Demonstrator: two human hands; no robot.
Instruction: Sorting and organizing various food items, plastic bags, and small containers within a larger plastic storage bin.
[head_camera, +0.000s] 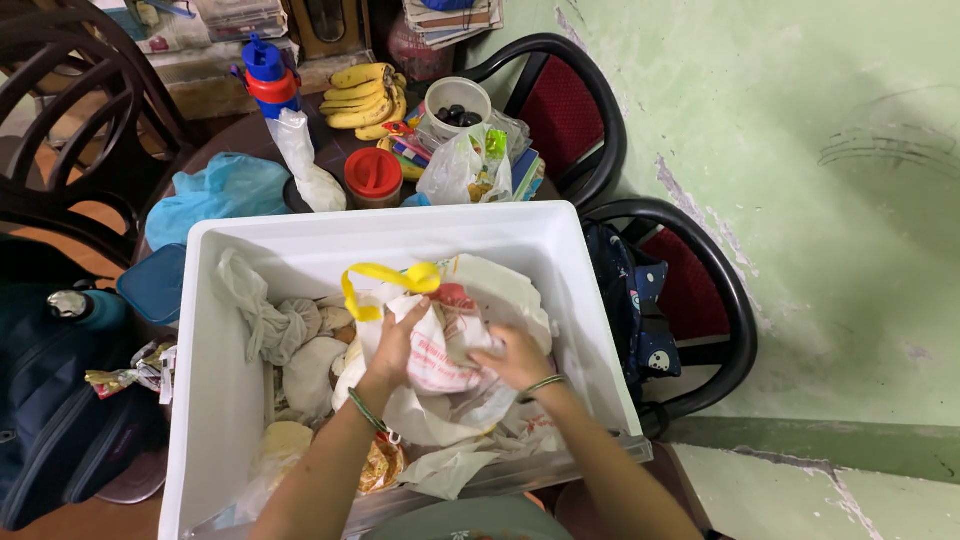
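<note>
Bag (440, 350), white plastic with red print, sits at the centre of the frame inside a white bin (230, 380), on top of other crumpled bags. Both hands are on it: the left hand (395, 345) grips its left side with fingers curled into the plastic, and the right hand (515, 358) clutches its right side, fingers closed over a fold. Each wrist wears a thin bangle. A yellow strip (385, 280) loops up just above the bag, touching its top edge.

Left of the bag in the bin lie knotted white bags (275, 325) and pale round bundles (310, 375); near the lower edge a yellowish packet (382, 465) shows beside the left forearm.

Beyond the bin, in the upper middle of the frame, a table carries bananas (365, 98), a blue bottle with a red collar (268, 75), a red-lidded jar (373, 175), a white cup of dark round things (458, 105) and a blue bag (215, 195). Black chairs with red seats (690, 290) stand at the right against a green wall (820, 180). A dark backpack (55, 400) fills the lower left.
</note>
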